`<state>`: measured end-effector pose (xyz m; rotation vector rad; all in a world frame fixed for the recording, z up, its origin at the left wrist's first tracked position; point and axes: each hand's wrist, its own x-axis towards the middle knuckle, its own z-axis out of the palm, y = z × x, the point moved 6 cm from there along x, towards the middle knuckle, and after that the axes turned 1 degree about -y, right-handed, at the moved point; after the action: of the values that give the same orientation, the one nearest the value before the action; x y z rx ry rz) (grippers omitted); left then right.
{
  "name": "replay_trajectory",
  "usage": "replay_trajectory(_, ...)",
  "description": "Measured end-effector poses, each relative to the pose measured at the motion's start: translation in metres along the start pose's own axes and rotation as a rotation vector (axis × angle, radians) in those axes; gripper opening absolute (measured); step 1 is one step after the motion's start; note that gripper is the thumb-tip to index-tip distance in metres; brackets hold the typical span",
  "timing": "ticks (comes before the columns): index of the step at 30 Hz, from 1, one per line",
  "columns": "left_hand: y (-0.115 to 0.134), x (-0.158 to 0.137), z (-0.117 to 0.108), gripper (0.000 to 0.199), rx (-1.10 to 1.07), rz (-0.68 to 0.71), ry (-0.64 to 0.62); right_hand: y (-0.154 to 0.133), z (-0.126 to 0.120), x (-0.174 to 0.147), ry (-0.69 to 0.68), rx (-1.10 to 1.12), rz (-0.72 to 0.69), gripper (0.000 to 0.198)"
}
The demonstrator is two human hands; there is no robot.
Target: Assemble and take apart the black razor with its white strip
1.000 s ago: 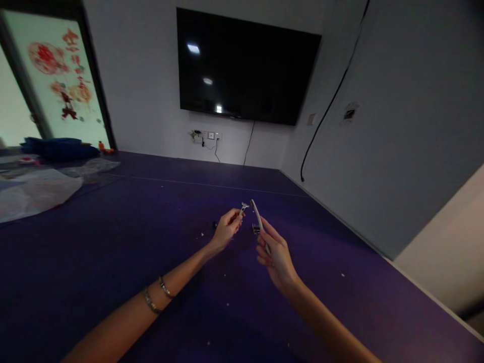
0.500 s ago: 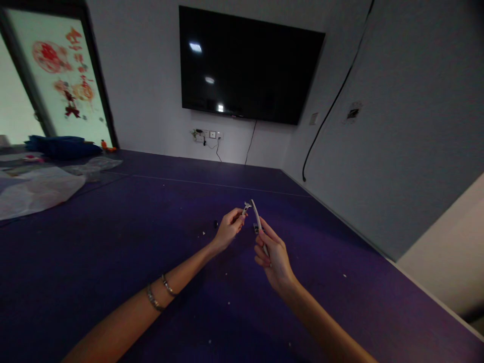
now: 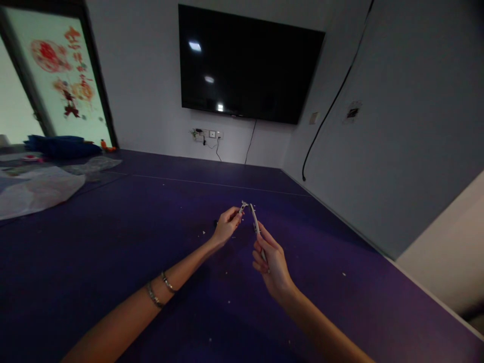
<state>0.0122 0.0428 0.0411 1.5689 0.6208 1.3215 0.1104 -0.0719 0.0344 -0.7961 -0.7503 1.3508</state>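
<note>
My left hand [image 3: 226, 227] pinches a small T-shaped silvery piece [image 3: 242, 205] whose exact kind I cannot make out. In my right hand [image 3: 273, 259], a slim off-white, toothbrush-like tool [image 3: 254, 218] points upward, its slightly curved tip close to the silvery piece. A narrow gap shows between the two. Partly hidden behind the tool lies a small dark and silver part [image 3: 256, 228] on the purple surface [image 3: 170, 242]. Beside my left fingers sits a small black object [image 3: 215, 223], mostly covered by the hand. Tiny pale crumbs are scattered around.
Clear plastic sheeting [image 3: 45, 189] and dark blue cloth [image 3: 62, 146] lie at far left, near a small orange item [image 3: 106, 146]. A television [image 3: 249, 65] hangs on the wall above sockets [image 3: 212, 134]. A black cable [image 3: 328, 111] dangles at right.
My left hand has shifted slightly left with the silvery piece. My right hand and the tool have dropped a little, and the gap between piece and tool tip is wider.
</note>
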Motion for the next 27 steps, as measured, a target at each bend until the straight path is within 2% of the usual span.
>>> replay_trajectory(8, -0.008, 0.0, 0.003, 0.027, -0.046, -0.045, -0.025, -0.005, 0.001, 0.006, -0.007, 0.012, -0.008, 0.053)
replay_trajectory(13, -0.007, 0.003, -0.003, 0.027, -0.075, -0.044, 0.022, 0.001, 0.005, 0.0, 0.009, 0.021, 0.004, 0.05)
replay_trajectory(18, -0.01, 0.002, -0.002, 0.028, -0.075, -0.058, 0.002, -0.004, 0.006, 0.009, 0.032, 0.014, -0.039, 0.052)
replay_trajectory(27, -0.008, 0.004, -0.003, 0.028, -0.082, -0.038, 0.02, 0.006, 0.011, 0.003, 0.037, 0.038, -0.064, 0.05)
